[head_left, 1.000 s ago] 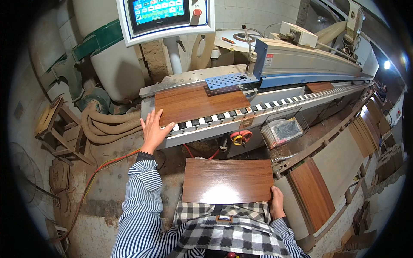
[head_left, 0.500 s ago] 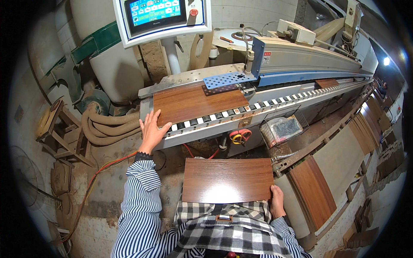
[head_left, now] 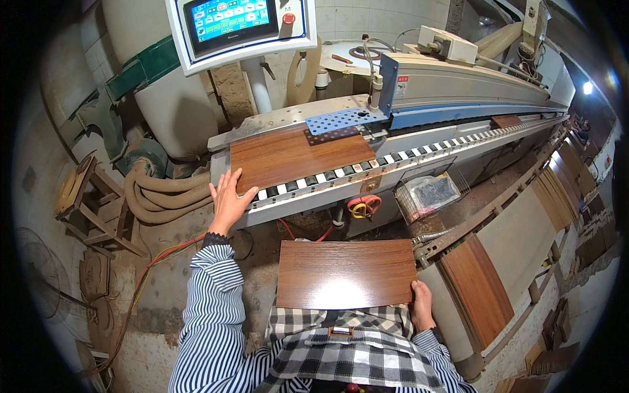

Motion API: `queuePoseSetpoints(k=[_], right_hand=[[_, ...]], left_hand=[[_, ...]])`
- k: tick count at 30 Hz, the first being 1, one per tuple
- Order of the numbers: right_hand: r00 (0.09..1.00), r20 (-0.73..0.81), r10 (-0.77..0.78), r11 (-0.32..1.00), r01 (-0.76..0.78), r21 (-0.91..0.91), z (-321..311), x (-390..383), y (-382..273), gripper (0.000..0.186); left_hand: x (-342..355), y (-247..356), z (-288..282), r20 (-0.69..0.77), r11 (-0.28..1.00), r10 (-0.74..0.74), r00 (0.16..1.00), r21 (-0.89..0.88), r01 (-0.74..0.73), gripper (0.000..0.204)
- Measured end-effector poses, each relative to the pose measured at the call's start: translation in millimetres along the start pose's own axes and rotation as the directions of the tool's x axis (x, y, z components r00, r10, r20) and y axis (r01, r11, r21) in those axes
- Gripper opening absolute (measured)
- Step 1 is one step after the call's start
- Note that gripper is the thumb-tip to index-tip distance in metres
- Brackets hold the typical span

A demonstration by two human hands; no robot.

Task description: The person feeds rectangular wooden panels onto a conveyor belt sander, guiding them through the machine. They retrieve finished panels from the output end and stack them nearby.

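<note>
The small far board (head_left: 506, 121) had moved farther along the machine (head_left: 465, 88), which was therefore probably feeding, while the left hand (head_left: 227, 200), fingers apart, stayed at the brown board (head_left: 288, 157) on its near end and the right hand (head_left: 422, 308) clamped the second board (head_left: 347, 268) by its edge.

Left of the left fingers (head_left: 229, 187), brown hoses (head_left: 134, 191) curve near a wooden stool (head_left: 68, 192). A wire basket (head_left: 401, 204) sits well to those fingers' right.

Head-worn fisheye, facing forward and steeply down, held board (head_left: 347, 262) near
</note>
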State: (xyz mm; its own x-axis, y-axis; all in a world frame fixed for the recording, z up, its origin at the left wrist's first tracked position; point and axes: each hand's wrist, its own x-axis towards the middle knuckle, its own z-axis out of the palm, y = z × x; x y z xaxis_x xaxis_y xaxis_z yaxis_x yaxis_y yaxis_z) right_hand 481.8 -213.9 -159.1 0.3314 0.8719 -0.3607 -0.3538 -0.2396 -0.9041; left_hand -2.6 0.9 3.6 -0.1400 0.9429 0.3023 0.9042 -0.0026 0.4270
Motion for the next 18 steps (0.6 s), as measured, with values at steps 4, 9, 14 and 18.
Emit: queuePoseSetpoints(k=[4,9,14,18], right_hand=[[1.000,-0.004,-0.006,1.000,0.006,0.003,-3,1,4,0.022],[1.000,0.002,-0.001,1.000,0.001,-0.006,-7,6,9,0.023],[1.000,-0.001,0.005,1.000,-0.005,0.007,-6,3,6,0.024],[1.000,-0.004,0.008,1.000,-0.008,0.002,1,-1,-2,0.023]], left_hand=[[2,0,1,0.003,1.000,0.002,1.000,-0.001,-0.002,0.074],[0,-1,0,-0.001,1.000,0.003,1.000,0.001,-0.003,0.074],[3,1,-1,0.019,1.000,-0.002,1.000,-0.005,0.002,0.075],[4,2,-1,0.040,1.000,-0.013,0.999,-0.010,0.013,0.075]])
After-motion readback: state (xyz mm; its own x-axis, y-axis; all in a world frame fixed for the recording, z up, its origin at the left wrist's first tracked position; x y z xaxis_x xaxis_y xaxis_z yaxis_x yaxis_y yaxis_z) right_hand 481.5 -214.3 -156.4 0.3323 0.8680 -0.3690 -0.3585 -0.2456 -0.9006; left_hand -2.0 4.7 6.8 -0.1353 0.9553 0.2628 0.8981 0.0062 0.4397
